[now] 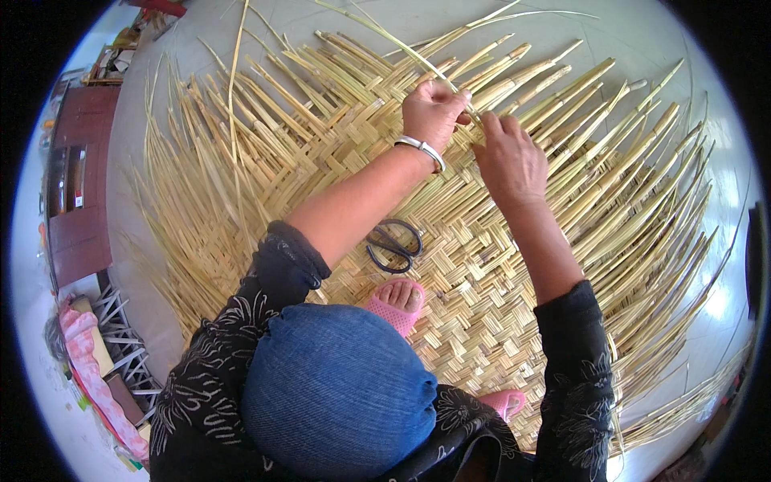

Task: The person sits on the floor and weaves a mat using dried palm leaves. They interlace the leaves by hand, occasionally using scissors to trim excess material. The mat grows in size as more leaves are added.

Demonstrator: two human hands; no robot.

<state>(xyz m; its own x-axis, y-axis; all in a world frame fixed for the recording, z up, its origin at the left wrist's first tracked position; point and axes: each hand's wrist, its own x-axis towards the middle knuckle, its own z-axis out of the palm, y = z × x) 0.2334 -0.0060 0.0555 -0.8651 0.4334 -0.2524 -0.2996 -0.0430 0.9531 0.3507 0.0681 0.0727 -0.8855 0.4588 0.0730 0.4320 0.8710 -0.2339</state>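
Observation:
Both hands meet over the far part of a large woven reed mat [476, 271], whose loose reed ends fan out on all sides. Between the thumb and fingers of my left hand [432, 109] runs a long, pale green reed strip [397, 41] that stretches up and to the left. My right hand [515, 159] pinches the same strip close to the left, just above the weave. Exactly where the strip enters the mat is hidden by the fingers. Black-handled scissors [394, 246] lie on the mat below my left forearm, their blades mostly out of sight.
Pink slippers [397, 304] on my feet rest on the mat, and my denim-covered knee [337, 385] rises in front. Grey floor [608, 36] surrounds the mat. A dark red cabinet [84, 175] and a folding metal rack [123, 337] stand at the left. More loose reeds [680, 416] lie lower right.

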